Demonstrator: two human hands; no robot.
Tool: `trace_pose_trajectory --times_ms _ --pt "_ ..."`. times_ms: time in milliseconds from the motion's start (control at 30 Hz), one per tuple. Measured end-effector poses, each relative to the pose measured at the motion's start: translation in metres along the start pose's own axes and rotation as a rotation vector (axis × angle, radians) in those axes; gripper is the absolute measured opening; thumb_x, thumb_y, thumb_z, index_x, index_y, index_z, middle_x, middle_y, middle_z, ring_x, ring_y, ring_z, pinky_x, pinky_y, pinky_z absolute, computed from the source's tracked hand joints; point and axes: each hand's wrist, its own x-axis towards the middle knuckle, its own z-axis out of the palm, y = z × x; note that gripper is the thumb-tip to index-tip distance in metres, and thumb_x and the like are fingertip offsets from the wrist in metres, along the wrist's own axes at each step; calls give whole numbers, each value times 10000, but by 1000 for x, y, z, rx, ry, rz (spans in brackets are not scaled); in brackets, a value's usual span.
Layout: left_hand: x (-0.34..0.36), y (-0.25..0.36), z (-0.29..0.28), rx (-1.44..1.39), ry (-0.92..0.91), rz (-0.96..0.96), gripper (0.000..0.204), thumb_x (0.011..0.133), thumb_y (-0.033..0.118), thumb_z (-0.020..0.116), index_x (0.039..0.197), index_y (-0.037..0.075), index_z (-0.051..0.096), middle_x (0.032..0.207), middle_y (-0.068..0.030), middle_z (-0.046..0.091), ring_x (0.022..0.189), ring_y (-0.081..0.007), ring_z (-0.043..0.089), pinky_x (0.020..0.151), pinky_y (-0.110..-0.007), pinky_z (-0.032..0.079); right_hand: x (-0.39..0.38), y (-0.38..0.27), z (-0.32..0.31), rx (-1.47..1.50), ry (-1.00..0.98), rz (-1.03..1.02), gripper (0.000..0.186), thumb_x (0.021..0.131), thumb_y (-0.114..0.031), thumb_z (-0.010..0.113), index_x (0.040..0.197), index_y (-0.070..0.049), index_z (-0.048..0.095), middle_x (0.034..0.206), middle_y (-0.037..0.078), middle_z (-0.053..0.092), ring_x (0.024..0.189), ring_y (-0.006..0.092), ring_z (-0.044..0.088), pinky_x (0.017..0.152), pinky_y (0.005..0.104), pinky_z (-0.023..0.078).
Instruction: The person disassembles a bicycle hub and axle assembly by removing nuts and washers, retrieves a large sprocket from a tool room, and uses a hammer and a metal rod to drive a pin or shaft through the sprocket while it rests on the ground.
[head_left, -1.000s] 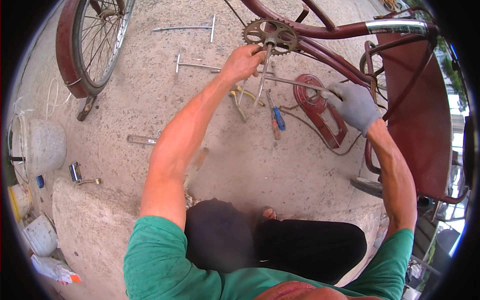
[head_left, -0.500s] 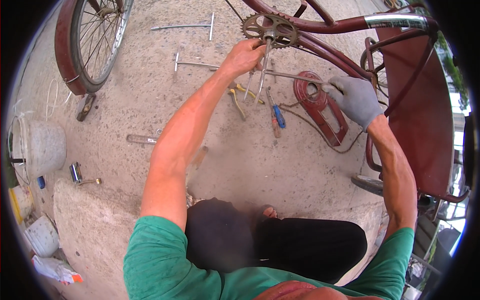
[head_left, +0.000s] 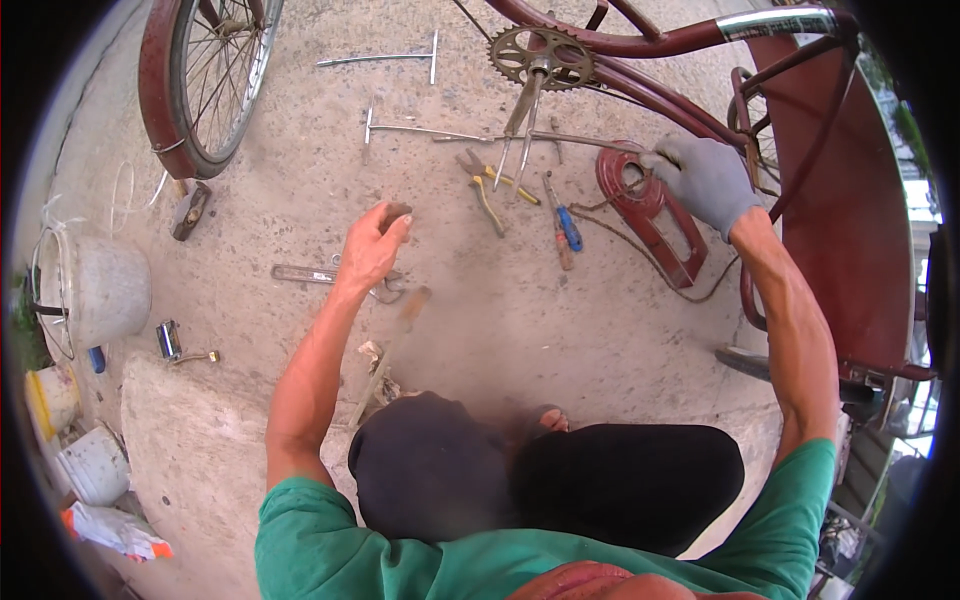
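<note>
My right hand (head_left: 705,180), in a grey glove, grips the end of a long metal bar (head_left: 600,142). This bar reaches left toward a metal shaft (head_left: 533,110) that rises to the hub of the chainring (head_left: 510,65) on a dark red cycle frame (head_left: 680,42). The crank arm (head_left: 520,108) hangs beside the shaft. My bare left hand (head_left: 372,245) is over the ground, away from the chainring, its fingers loosely bent and the thumb apart. Dark smudging shows on its fingertips; I see nothing held. Near it lie an adjustable wrench (head_left: 300,273) and yellow-handled pliers (head_left: 488,205).
Screwdrivers (head_left: 568,228), a red chain guard (head_left: 645,215), a chain (head_left: 640,250) and T-handled wrenches (head_left: 400,58) lie on the concrete. A wheel (head_left: 215,90) stands far left, near a hammer (head_left: 190,210). A white bucket (head_left: 105,285) is at left; a red panel (head_left: 835,190) rises at right.
My left hand has let go near the chainring and moved down and left, over the ground. My right hand keeps its grip on the bar. The view has shifted slightly.
</note>
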Motion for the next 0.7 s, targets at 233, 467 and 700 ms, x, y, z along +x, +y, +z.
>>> trace_pose_trajectory --times_ms 233,467,700 --pt "-201 -101 -41 347 94 -334 420 917 304 771 1170 -10 656 1088 -208 671 1006 -364 673 890 -470 534 1 -1 3 50 11 -24 384 1002 -424 616 1038 -73 768 931 190 741 893 403 702 795 476 547" --pt "-233 -79 -2 644 -72 -231 476 859 279 780 1219 20 608 1174 -222 628 1077 -449 625 915 -522 516 3 12 17 78 -24 -41 388 1042 -426 606 1112 -68 738 939 191 733 863 393 702 766 449 535" --pt "-194 -138 -13 292 -291 -553 381 842 279 745 1075 -11 667 1018 -247 715 967 -402 701 849 -481 532 12 3 9 31 5 -49 436 1018 -446 617 1120 -45 754 1007 210 739 935 418 699 823 470 546"
